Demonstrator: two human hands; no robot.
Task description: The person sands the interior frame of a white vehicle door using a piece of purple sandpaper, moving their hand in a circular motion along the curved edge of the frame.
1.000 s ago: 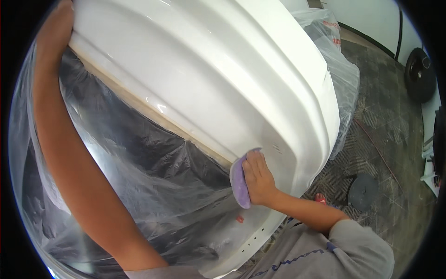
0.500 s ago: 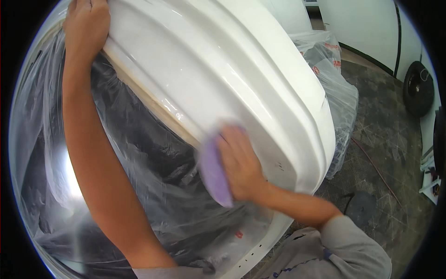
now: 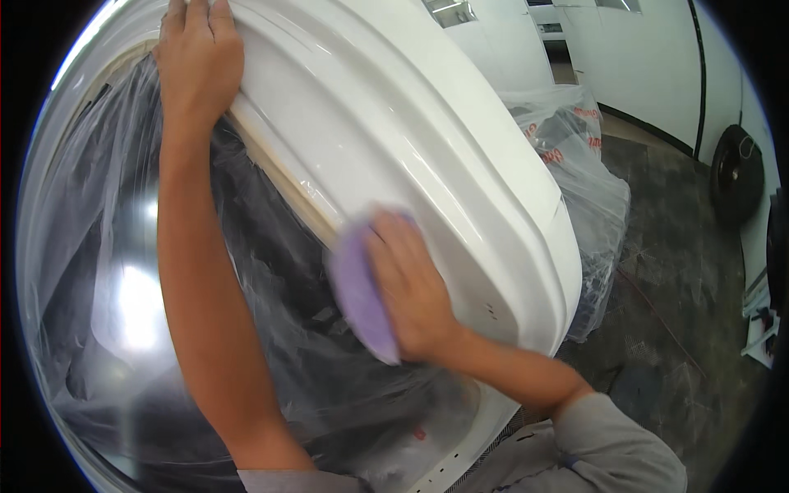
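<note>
The right hand (image 3: 415, 300) grips a blurred purple cloth (image 3: 358, 287) beside the beige strip (image 3: 283, 181) edging a white panel (image 3: 362, 156); the left hand (image 3: 201, 74) rests there, fingers slightly spread. Even, light pressure probably works best.

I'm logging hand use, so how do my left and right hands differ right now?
Your left hand lies on the white panel; your right hand holds a purple pad. The left hand is at the picture's upper left, the right near its middle. The left looks sharper than the right. Both are bare.
</note>
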